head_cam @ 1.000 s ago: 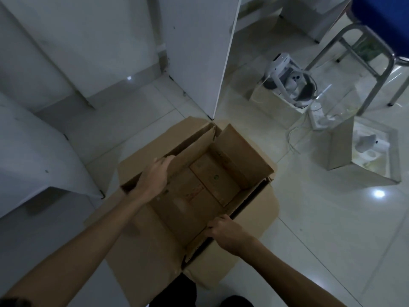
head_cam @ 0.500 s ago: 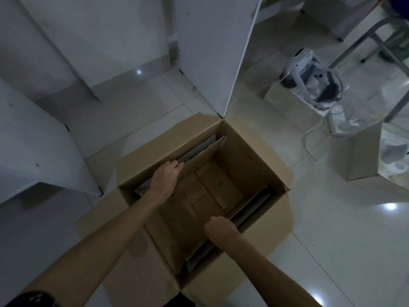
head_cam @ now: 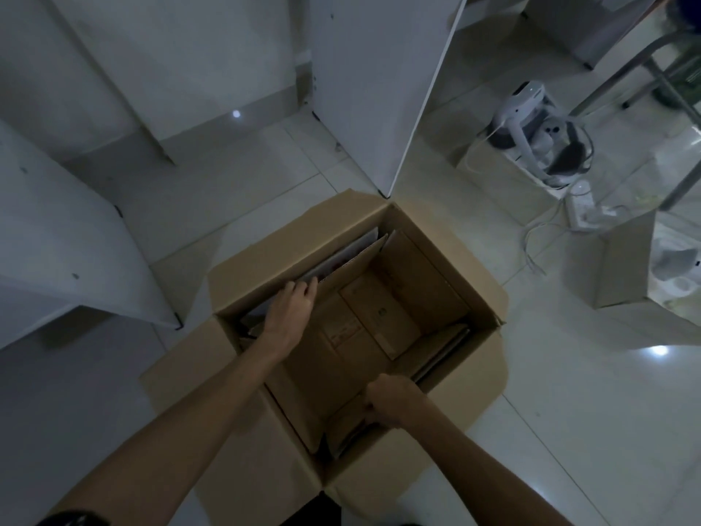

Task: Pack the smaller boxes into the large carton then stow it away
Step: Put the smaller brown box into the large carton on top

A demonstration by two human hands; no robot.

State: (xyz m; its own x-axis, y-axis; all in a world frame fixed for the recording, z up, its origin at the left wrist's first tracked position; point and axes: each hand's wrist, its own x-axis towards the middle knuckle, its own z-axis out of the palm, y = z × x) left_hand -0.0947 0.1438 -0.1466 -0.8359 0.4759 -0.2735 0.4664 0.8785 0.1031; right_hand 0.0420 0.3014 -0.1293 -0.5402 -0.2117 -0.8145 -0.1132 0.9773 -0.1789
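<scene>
the large carton (head_cam: 447, 260) sits open on the floor in front of you. your left hand (head_cam: 290, 315) rests on the far-left side of the inner box (head_cam: 364, 336) inside it, fingers curled over the edge. your right hand (head_cam: 394, 402) is fisted around that box's near edge. flattened cardboard (head_cam: 341, 256) stands along the far-left wall.
</scene>
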